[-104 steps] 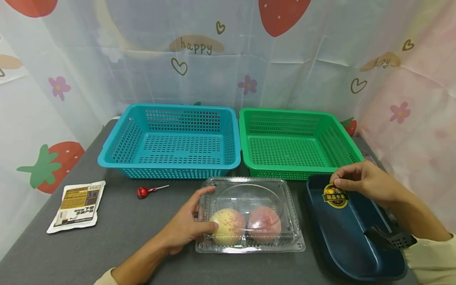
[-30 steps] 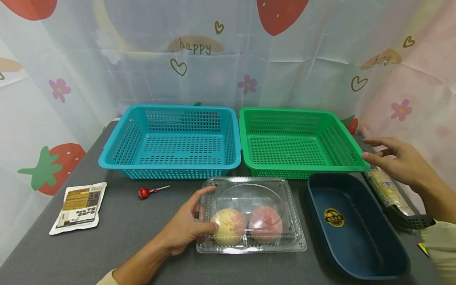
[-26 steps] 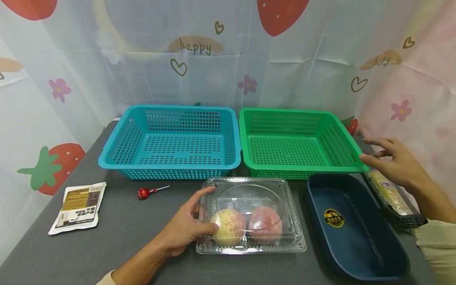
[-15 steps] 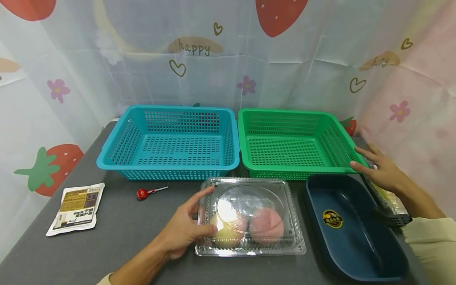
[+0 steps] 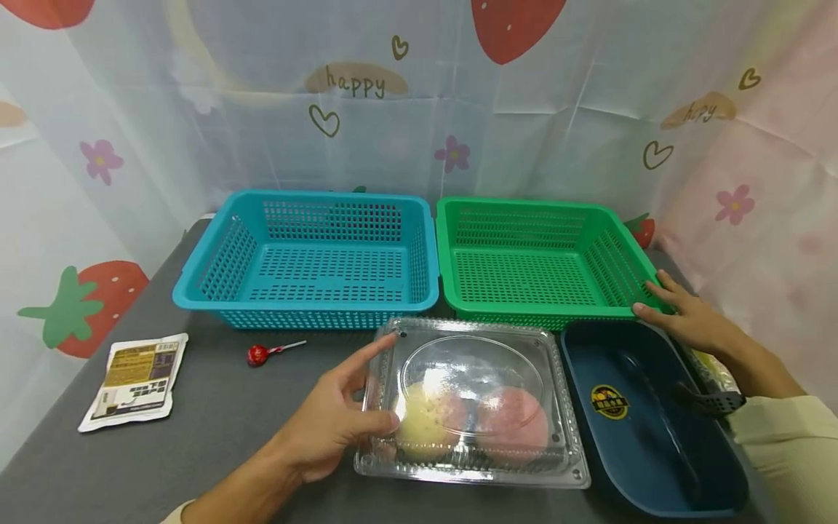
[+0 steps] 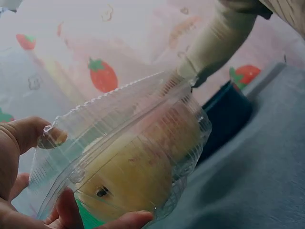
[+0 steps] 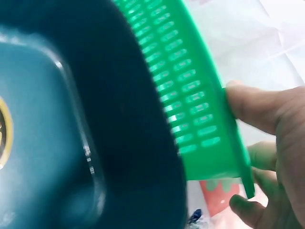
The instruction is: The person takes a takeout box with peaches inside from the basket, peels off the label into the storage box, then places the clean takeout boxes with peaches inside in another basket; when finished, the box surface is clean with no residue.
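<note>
My left hand (image 5: 337, 415) grips the left edge of a clear plastic clamshell box (image 5: 481, 473), its thumb on the lid. The box appears raised and tilted. Inside lie a yellowish peach (image 5: 425, 429) and a pink peach (image 5: 513, 426). In the left wrist view, fingers curl under the box (image 6: 190, 167). At the near right corner of the green basket (image 5: 524, 211), my right hand (image 5: 694, 316) holds the rim. The right wrist view has the thumb on the basket rim (image 7: 212, 67), with the other fingers (image 7: 248, 210) around the corner.
Left of the green basket stands a blue basket (image 5: 327, 302). A dark blue tub (image 5: 661, 466) with a round sticker sits on the right, partly hiding a clear-wrapped packet (image 5: 716, 371). A red lollipop (image 5: 258, 355) and a white-and-brown pouch (image 5: 137, 378) lie on the left.
My right hand has let go of the sticker in the tub, passed over the wrapped packet and moved left onto the green basket's corner. My left hand has just lifted the clamshell box.
</note>
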`<state>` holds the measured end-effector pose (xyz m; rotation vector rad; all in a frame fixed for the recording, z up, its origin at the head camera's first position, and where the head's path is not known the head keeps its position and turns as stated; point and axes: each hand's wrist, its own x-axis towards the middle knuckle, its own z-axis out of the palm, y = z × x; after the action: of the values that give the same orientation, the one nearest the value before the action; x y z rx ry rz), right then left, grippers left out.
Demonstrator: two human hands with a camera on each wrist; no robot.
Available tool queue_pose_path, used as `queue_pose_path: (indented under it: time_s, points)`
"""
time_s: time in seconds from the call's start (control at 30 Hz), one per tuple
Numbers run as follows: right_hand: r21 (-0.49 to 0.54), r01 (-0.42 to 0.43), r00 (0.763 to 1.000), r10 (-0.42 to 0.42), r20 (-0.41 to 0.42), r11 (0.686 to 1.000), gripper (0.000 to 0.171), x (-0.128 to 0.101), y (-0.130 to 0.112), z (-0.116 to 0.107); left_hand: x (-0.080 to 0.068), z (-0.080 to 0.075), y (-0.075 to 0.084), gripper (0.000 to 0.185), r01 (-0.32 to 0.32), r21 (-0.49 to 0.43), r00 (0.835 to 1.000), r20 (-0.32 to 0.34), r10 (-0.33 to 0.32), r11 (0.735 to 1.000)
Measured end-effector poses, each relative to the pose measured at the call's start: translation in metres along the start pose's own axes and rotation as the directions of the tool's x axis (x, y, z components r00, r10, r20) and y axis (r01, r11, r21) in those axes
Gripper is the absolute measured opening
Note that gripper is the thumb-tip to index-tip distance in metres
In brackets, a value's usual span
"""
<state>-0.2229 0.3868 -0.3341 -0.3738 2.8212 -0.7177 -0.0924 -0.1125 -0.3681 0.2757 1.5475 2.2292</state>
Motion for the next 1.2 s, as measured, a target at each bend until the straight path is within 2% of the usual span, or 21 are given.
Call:
queue_pose_path:
  time_s: [0.2,0.37,0.53,0.7,0.8,0.93,1.2]
  points:
    - [0.01,-0.022,1.0,0.022,-0.003,1.0,0.076,-0.001,-0.005,-0.003,0.002,0.008,0.031,0.092,0.012,-0.021,1.0,0.025,-0.011,1.0]
    - [-0.001,-0.022,1.0,0.022,0.001,1.0,0.076,0.0,-0.004,-0.003,0.014,0.013,0.059,0.089,0.0,-0.025,1.0,-0.003,0.0,1.0]
    - [0.009,-0.021,1.0,0.021,0.003,1.0,0.077,0.002,-0.003,-0.003,0.036,0.02,0.086,0.085,-0.025,0.024,0.999,-0.043,0.026,0.999]
    - [0.013,-0.019,1.0,0.019,-0.003,1.0,0.077,0.003,-0.001,-0.004,0.07,0.027,0.105,0.082,-0.05,0.032,0.998,-0.043,0.052,0.998]
    - [-0.006,-0.022,1.0,0.022,-0.012,1.0,0.077,0.002,0.001,-0.005,0.094,0.032,0.111,0.081,-0.048,0.009,0.998,-0.033,0.048,0.999]
    - [-0.008,-0.033,0.999,0.033,-0.011,0.999,0.079,0.001,0.001,-0.007,0.125,0.039,0.111,0.082,-0.035,-0.031,0.999,-0.035,0.033,0.999]
    - [-0.034,-0.03,1.0,0.03,-0.01,0.999,0.077,0.001,-0.002,-0.007,0.177,0.044,0.095,0.081,0.007,-0.022,0.996,-0.089,-0.009,1.0]
